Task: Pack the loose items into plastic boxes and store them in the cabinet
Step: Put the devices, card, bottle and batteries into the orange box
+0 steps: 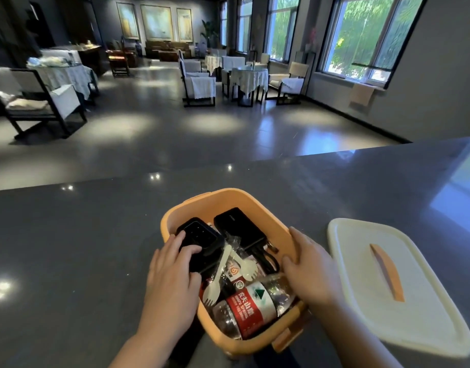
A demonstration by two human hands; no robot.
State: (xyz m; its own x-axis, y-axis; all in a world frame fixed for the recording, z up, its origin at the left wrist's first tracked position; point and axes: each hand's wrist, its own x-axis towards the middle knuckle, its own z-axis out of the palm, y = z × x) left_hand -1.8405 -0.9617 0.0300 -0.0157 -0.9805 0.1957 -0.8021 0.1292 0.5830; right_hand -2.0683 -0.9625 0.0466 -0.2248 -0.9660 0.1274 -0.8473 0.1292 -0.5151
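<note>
Orange plastic box (175, 216) sits on the grey countertop (69, 248), its white lid (419, 309) just beside it. Left hand (173, 274) presses spread fingers on a black device (202, 240) inside. Right hand (308, 269) apparently grips the box rim.

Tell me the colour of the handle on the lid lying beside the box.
Orange, on a cream-white lid; the handle shows in the head view.
</note>
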